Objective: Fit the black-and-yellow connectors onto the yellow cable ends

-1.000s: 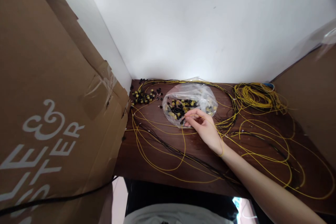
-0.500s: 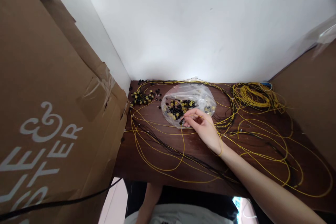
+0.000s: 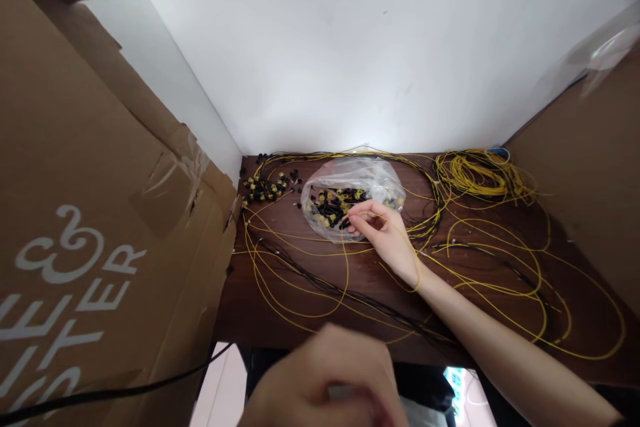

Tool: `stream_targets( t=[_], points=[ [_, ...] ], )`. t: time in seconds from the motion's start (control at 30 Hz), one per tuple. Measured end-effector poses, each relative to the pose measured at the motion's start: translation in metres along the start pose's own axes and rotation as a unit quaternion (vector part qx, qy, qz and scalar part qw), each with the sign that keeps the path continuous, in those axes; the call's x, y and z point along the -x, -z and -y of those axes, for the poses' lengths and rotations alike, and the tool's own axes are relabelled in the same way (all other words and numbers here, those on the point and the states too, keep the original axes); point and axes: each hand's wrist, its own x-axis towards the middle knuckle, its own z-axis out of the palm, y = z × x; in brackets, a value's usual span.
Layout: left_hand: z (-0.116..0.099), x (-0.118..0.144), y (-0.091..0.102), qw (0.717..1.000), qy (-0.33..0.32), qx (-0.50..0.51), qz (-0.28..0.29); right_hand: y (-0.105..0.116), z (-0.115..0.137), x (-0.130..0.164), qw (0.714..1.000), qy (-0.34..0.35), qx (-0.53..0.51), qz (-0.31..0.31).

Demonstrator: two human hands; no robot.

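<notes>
The right hand [image 3: 387,240] reached toward centre frame, fingers pinched narrow at the mouth of a clear plastic bag [image 3: 350,197] of small black and yellow connectors on the table [image 3: 380,280]. The bag lay just beyond its fingertips. The left hand [image 3: 325,380], blurred at bottom centre, was farther away; its grip could not be told.

- Single head-worn view, looking forward and down onto the worktop [image 3: 310,267] from close above its near edge.
- Wall at 12 o'clock; cardboard box [image 3: 90,213] close at 9 o'clock.
</notes>
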Motion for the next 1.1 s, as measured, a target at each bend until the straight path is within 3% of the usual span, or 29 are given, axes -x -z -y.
stream_targets(
  t=[0.03, 0.13, 0.2, 0.27, 0.33, 0.43, 0.5, 0.8, 0.93, 1.1],
  points=[
    [-0.010, -0.010, 0.012, 0.999, -0.029, 0.024, -0.033, 0.001, 0.001, 0.000, 1.000, 0.001, -0.005, -0.004],
    [-0.021, -0.047, 0.040, 0.962, -0.023, -0.090, -0.257, 0.004, 0.002, -0.003, 1.000, 0.008, -0.012, -0.026],
    [-0.015, -0.073, 0.051, 0.934, -0.009, -0.167, -0.314, 0.007, 0.003, -0.005, 0.998, 0.019, -0.015, -0.049],
    [-0.004, -0.095, 0.057, 0.923, 0.012, -0.217, -0.317, 0.010, 0.001, -0.008, 0.997, 0.032, -0.021, -0.069],
    [0.008, -0.113, 0.060, 0.930, 0.031, -0.247, -0.271, 0.012, -0.001, -0.011, 0.995, 0.045, -0.032, -0.085],
    [0.022, -0.131, 0.061, 0.954, 0.037, -0.221, -0.199, 0.015, -0.002, -0.014, 0.990, 0.062, -0.064, -0.106],
    [0.030, -0.138, 0.060, 0.962, 0.029, -0.200, -0.185, 0.016, -0.002, -0.016, 0.987, 0.059, -0.089, -0.117],
    [0.047, -0.138, 0.050, 0.941, -0.051, -0.186, -0.279, 0.023, -0.004, -0.021, 0.985, 0.013, -0.140, -0.104],
    [0.047, -0.135, 0.051, 0.938, -0.054, -0.180, -0.293, 0.024, -0.005, -0.021, 0.986, 0.009, -0.142, -0.088],
    [0.053, -0.135, 0.054, 0.955, -0.020, -0.071, -0.287, 0.021, -0.003, -0.022, 0.982, -0.007, -0.170, -0.085]
  ],
)
